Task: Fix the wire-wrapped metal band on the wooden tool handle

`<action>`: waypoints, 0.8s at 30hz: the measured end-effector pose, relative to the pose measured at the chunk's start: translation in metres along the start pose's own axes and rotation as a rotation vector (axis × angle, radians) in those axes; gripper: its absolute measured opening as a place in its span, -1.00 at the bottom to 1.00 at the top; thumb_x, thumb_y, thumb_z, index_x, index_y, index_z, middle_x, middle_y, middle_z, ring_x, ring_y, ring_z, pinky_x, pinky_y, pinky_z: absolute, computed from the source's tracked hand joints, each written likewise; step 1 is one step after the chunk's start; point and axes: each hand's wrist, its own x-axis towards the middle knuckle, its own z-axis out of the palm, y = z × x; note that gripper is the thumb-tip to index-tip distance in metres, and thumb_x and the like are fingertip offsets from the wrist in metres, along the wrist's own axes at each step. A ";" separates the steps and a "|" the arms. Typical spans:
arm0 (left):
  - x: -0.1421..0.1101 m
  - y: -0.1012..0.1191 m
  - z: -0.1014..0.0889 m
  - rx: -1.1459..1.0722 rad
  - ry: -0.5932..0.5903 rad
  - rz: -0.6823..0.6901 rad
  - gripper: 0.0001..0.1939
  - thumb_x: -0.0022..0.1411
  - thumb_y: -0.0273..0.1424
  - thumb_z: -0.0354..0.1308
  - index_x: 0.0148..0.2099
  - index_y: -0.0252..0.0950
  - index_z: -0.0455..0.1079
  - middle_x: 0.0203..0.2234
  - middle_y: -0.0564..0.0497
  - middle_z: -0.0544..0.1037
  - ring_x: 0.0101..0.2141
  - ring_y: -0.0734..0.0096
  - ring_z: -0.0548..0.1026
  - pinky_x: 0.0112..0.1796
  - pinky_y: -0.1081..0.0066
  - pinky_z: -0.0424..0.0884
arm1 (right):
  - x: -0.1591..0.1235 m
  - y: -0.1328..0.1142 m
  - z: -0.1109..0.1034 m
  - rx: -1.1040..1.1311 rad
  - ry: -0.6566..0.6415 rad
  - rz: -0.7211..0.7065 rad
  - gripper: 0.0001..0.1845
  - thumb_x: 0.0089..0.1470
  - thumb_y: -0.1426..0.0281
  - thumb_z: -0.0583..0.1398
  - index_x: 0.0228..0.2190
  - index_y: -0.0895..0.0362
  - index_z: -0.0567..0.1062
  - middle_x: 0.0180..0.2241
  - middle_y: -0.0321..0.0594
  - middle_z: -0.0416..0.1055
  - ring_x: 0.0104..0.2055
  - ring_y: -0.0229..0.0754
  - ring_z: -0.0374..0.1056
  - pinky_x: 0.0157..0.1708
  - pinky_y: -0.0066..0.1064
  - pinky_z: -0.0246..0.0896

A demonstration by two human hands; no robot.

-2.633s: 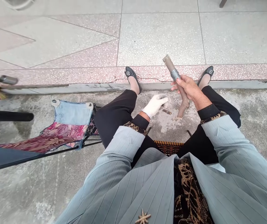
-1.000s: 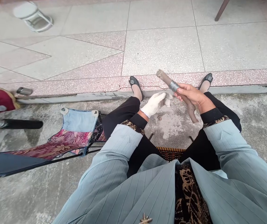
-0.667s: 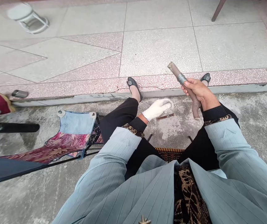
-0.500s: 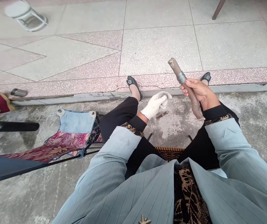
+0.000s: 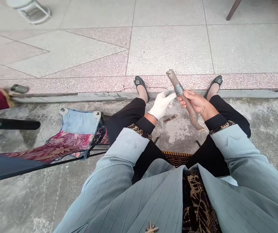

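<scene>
Wooden stick [image 5: 192, 118] has swung since the last half second: its far end now tips further left, bringing it over to the gloved side, and the gap between the hands has narrowed. Bare right hand [image 5: 195, 103] stays closed around the shaft just below the silver wire binding [image 5: 179, 89], fingers curled round it. Left hand in a white glove [image 5: 161, 104] is held flat and unclosed, fingers together; gloved fingertips [image 5: 171, 94] reach to just beside the binding, touching or just short of it, cannot tell which. Stick held clear of the ground above the concrete slab [image 5: 262, 129], between the knees, angled from far left to near right. Surface rough and brown, far end paler and worn. Rusty sliver [image 5: 170, 118] lies on the concrete beneath the hands, untouched by either.
</scene>
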 end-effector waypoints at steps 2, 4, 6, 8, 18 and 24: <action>0.000 0.000 0.000 -0.057 -0.018 0.013 -0.46 -0.04 -0.03 0.50 -0.22 -0.26 0.36 -0.69 0.28 0.17 -0.66 0.65 0.06 -0.60 0.50 0.02 | -0.001 0.000 0.001 -0.018 -0.014 -0.004 -0.38 -0.12 0.12 0.57 -0.24 0.10 0.36 -0.40 -0.32 0.42 -0.46 -0.36 0.27 -0.53 -0.55 0.24; 0.000 0.001 -0.001 -0.070 -0.016 0.023 -0.51 -0.01 -0.08 0.48 -0.27 -0.24 0.32 -0.70 0.28 0.15 -0.67 0.65 0.05 -0.60 0.50 0.00 | -0.002 0.001 0.003 -0.056 -0.028 -0.010 -0.34 -0.14 0.09 0.57 -0.19 0.09 0.38 -0.41 -0.34 0.41 -0.47 -0.36 0.27 -0.51 -0.54 0.22; 0.002 0.000 -0.005 -0.051 -0.014 0.037 -0.57 0.06 -0.12 0.43 -0.27 -0.22 0.29 -0.68 0.28 0.14 -0.67 0.64 0.05 -0.60 0.50 0.00 | -0.002 0.004 0.006 -0.121 -0.023 -0.025 -0.33 -0.09 0.00 0.53 -0.15 0.09 0.39 -0.42 -0.34 0.41 -0.48 -0.35 0.25 -0.50 -0.51 0.20; 0.006 -0.001 -0.010 0.004 -0.015 0.081 -0.65 0.14 -0.16 0.37 -0.28 -0.22 0.28 -0.66 0.25 0.16 -0.66 0.63 0.08 -0.59 0.49 0.02 | -0.002 0.006 0.008 -0.226 -0.017 -0.053 -0.35 0.06 -0.18 0.37 -0.15 0.08 0.40 -0.45 -0.33 0.38 -0.51 -0.33 0.21 -0.51 -0.47 0.17; 0.009 0.007 -0.030 0.619 -0.231 0.275 -0.82 0.12 -0.32 0.14 -0.27 -0.31 0.47 -0.39 0.02 0.54 -0.31 0.37 0.48 -0.23 0.38 0.40 | 0.001 0.005 -0.015 -1.008 -0.215 0.094 -0.13 0.12 -0.42 0.05 -0.36 0.16 0.55 -0.54 -0.23 0.48 -0.54 -0.23 0.36 -0.41 -0.37 0.25; -0.013 0.022 -0.024 0.899 -0.244 0.285 -0.75 0.23 -0.36 0.07 -0.20 -0.33 0.54 -0.32 0.00 0.60 -0.27 0.33 0.51 -0.20 0.37 0.36 | -0.001 0.006 -0.014 -1.373 -0.339 0.148 -0.39 0.35 -0.05 0.10 -0.11 0.23 0.64 -0.31 -0.09 0.61 -0.32 -0.13 0.46 -0.25 -0.36 0.25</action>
